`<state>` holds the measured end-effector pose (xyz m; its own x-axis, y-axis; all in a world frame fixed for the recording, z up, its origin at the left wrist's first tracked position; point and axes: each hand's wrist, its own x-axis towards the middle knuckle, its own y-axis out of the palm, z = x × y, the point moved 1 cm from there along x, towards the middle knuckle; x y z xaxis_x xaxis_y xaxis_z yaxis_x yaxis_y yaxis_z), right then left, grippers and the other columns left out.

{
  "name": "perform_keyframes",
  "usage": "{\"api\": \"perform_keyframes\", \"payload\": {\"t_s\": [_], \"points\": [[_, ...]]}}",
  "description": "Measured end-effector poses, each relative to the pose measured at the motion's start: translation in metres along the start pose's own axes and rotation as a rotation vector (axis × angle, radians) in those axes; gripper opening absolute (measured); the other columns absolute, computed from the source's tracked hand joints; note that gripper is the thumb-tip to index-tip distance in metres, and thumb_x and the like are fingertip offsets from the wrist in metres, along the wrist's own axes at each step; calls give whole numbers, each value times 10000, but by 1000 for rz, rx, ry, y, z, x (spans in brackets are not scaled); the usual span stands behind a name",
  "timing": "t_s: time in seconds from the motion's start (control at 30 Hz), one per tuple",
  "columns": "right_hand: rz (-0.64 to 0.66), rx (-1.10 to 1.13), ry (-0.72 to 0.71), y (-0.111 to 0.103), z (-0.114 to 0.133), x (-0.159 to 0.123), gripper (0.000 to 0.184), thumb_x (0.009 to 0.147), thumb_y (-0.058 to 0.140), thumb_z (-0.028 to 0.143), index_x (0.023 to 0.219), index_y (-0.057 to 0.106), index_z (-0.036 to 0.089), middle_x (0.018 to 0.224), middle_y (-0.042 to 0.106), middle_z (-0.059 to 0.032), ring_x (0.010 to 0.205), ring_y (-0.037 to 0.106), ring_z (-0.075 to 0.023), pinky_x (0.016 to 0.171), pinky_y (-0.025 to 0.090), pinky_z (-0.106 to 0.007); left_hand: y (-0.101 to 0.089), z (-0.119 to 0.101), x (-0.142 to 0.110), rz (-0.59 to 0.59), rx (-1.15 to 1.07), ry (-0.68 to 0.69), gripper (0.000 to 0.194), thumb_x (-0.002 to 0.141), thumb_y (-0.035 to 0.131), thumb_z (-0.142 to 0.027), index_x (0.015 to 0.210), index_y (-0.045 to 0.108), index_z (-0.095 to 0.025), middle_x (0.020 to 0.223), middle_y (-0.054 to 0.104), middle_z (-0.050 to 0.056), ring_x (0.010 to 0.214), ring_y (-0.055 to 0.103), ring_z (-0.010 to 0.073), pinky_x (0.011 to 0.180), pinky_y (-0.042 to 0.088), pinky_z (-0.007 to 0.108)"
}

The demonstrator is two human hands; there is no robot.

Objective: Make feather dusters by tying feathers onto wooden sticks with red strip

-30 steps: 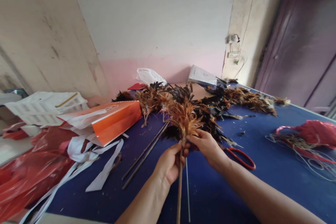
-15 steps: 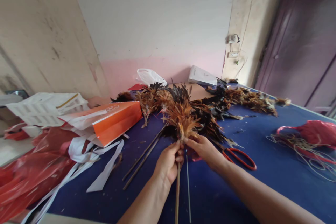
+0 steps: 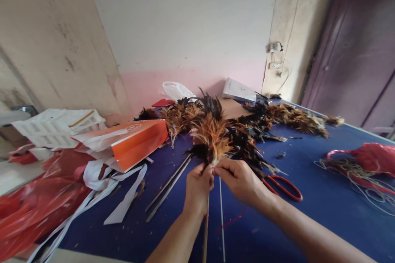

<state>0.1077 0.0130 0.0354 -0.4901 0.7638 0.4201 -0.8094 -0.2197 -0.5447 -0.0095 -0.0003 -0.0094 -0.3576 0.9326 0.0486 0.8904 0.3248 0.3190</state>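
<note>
My left hand (image 3: 197, 191) is closed around the thin stick of a feather duster (image 3: 213, 137), just below its feathers. Brown and orange feathers fan upward from the stick's top, with black ones above and to the left. My right hand (image 3: 242, 178) pinches at the base of the feathers, its fingertips against those of the left. What it pinches is too small to make out. A blurred red thread (image 3: 231, 221) shows below that hand. To the right lie red-handled scissors (image 3: 285, 187), their blades hidden under dark feathers.
Feather bundles (image 3: 293, 117) lie across the back of the blue table (image 3: 271, 238). Two sticks (image 3: 168, 187) rest left of my hands. An orange paper bag (image 3: 138, 144), white strips (image 3: 126, 201) and red plastic (image 3: 46, 197) are at left. Tangled string (image 3: 354, 176) and a pink bag (image 3: 375, 158) lie right.
My right hand has turned, its fingers now curled into a tighter pinch at the feather base. The stick's lower end has shifted slightly left. A red thread now shows below the right hand.
</note>
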Motion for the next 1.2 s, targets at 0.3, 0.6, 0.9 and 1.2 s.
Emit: {"api": "perform_keyframes", "payload": {"t_s": [0.3, 0.6, 0.9, 1.2], "points": [[-51, -205, -45, -10, 6, 6, 232, 804, 452, 222, 611, 571, 173, 593, 577, -5, 547, 475, -112, 525, 304, -212, 20, -6, -16, 22, 204, 266, 102, 689, 580, -82, 654, 653, -144, 630, 602, 30, 650, 519, 158, 535, 348, 194], [-99, -310, 61, -22, 4, 18, 302, 776, 468, 262, 503, 546, 157, 479, 499, 1, 499, 407, -98, 480, 265, -213, 32, -8, -28, 126, 205, 365, 251, 681, 548, 33, 688, 681, -179, 707, 595, 55, 770, 515, 168, 658, 370, 178], [10, -392, -212, -16, 45, -26, 209, 784, 466, 157, 659, 633, 168, 646, 624, -41, 574, 514, -131, 561, 330, -237, 27, -8, -21, 76, 165, 179, 280, 684, 608, -143, 434, 483, -165, 480, 465, -9, 503, 427, 117, 472, 319, 210], [86, 316, 176, -32, -10, -50, 316, 824, 484, 409, 743, 637, 144, 543, 508, 10, 481, 445, -92, 465, 334, -200, 18, -22, -28, 141, -146, -382, 197, 746, 497, -180, 580, 565, -98, 449, 426, -28, 320, 239, 12, 316, 127, 141]]}}
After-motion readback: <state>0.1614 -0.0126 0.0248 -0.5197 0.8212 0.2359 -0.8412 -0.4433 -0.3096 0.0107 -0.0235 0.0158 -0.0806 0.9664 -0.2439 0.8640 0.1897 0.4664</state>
